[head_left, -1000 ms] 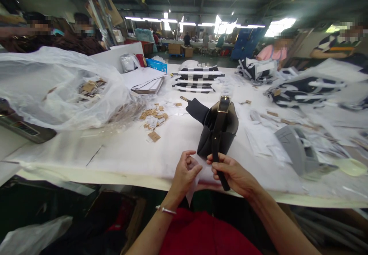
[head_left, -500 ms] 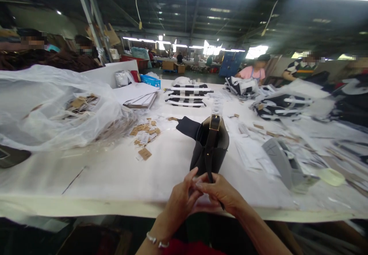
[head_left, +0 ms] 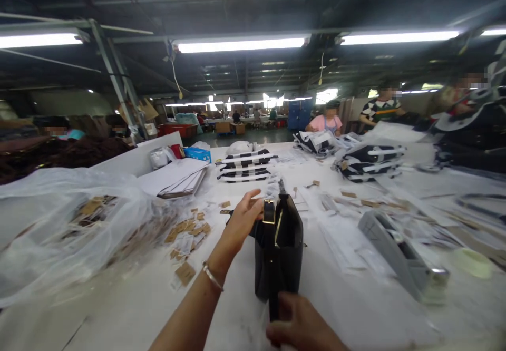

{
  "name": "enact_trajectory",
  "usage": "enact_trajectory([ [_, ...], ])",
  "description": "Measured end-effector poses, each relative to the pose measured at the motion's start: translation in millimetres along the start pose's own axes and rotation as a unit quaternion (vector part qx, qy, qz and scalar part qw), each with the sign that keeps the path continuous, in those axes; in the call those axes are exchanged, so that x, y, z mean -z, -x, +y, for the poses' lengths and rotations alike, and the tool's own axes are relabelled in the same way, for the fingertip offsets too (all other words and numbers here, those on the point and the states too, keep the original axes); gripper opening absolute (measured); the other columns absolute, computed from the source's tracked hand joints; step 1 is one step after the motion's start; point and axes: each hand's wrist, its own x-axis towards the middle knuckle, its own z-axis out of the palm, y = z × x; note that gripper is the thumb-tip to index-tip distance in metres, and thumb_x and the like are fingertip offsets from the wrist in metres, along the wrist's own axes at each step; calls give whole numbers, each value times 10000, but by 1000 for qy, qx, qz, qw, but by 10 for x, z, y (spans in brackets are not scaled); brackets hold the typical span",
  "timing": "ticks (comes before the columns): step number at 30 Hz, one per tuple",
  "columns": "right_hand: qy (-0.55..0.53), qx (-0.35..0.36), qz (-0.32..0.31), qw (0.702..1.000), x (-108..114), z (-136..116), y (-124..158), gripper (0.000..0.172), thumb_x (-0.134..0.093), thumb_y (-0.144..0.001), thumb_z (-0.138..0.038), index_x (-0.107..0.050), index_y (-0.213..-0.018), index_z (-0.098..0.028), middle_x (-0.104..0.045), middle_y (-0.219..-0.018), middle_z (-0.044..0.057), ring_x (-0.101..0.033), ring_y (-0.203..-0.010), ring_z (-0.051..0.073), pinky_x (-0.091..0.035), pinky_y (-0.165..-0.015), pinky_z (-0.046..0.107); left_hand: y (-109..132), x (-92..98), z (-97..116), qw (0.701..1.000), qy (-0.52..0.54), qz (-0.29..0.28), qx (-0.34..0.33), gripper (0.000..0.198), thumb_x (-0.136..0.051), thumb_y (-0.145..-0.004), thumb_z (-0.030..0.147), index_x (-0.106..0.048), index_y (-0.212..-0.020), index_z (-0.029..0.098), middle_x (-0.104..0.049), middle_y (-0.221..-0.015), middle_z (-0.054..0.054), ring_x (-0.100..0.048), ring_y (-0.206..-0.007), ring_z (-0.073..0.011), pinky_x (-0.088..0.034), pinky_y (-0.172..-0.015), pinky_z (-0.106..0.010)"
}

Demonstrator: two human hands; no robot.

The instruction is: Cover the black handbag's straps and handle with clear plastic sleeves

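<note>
A small black handbag [head_left: 281,259] stands upright on the white table [head_left: 130,298] in front of me, with a gold buckle on its strap. My left hand [head_left: 243,219] reaches over to the bag's top rim by the buckle, fingers curled on the edge. My right hand [head_left: 302,324] is low at the near edge, closed around the lower end of the black strap [head_left: 272,266]. A bracelet sits on my left wrist.
A large clear plastic bag [head_left: 67,224] of brown tags lies at left; loose brown tags [head_left: 187,235] are scattered beside it. A grey tape dispenser [head_left: 399,253] stands at right. Striped bags [head_left: 245,166] and stacked cards [head_left: 177,179] lie farther back. Several other people work at the far right and left.
My left hand left the strap near my right hand and reached forward to the bag's top. The view tilted upward, and the bag now sits closer to me.
</note>
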Motion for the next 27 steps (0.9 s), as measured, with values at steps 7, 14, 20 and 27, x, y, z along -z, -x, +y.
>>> enact_trajectory([
  [7, 173, 99, 278, 940, 1163, -649, 179, 403, -608, -762, -578, -732, -894, -218, -626, -662, 7, -575, -631, 162, -436, -585, 239, -43, -287, -3, 980, 185, -40, 55, 450, -640, -840, 456, -530, -1153, 152, -691, -904, -93, -672, -716, -169, -523, -641, -250],
  [14, 229, 282, 314, 877, 1014, -1567, 94, 268, -621, -809, -469, -757, -923, -268, -678, -682, -27, -573, -546, 119, -422, -529, 217, 220, -377, 127, 987, 160, -13, 2, 445, -584, -878, 523, -559, -1132, 158, -684, -912, -75, -654, -680, -145, -510, -619, -233],
  [20, 375, 375, 357, 769, 838, -1576, 73, 250, -577, -867, -389, -734, -1000, -248, -649, -618, -28, -581, -514, 104, -381, -540, 227, 371, -262, 152, 990, 128, -53, -35, 506, -643, -860, 329, -503, -1317, 165, -679, -984, -62, -646, -843, -147, -500, -771, -240],
  [27, 538, 347, 408, 651, 766, -1635, 55, 182, -540, -879, -292, -710, -887, -228, -687, -647, 11, -606, -531, 140, -271, -514, 287, 436, -315, 70, 997, 37, -16, -72, 481, -570, -881, 254, -462, -1340, 158, -701, -1005, -60, -652, -941, -184, -487, -853, -293],
])
